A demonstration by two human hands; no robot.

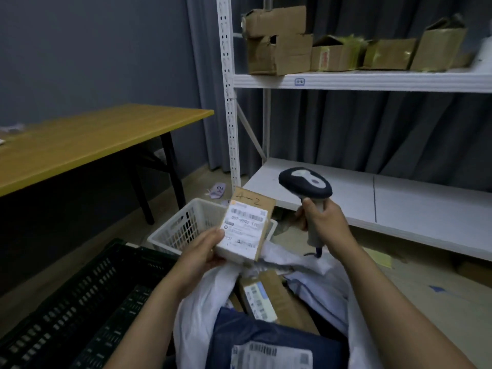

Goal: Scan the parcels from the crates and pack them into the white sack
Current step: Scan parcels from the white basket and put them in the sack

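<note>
Brown cardboard makes up the small parcel (pixel 246 225). The left hand (pixel 205 251) grips it by its near end only, with the thumb on top of the white label and the fingers curled under. Most of the parcel sticks out past the grip, so I think it could tip, slip and fall. The white sack (pixel 332 288) lies open right under the grip. A dropped parcel may land in there before it gets scanned and mix with the brown box (pixel 269 296) and the blue bag (pixel 253 336) already inside.

The thumb sits at the edge of the label, close to the lower bar code, so it could hide some bars. The scanner (pixel 306 187) may miss too. Its head is up and to the right of the parcel, apart from it, and I cannot tell if it points at the bars. Its cord hangs down below the right hand (pixel 322 219) toward the sack and could snag there.

The right hand is wrapped tight round the scanner handle and holds it upright. The left arm reaches forward and turns the label face up. Both arms stretch out over the mouth of the sack. The white basket (pixel 181 225) sits just behind the held parcel. The black crate (pixel 87 302) lies off to the left of the left arm.
</note>
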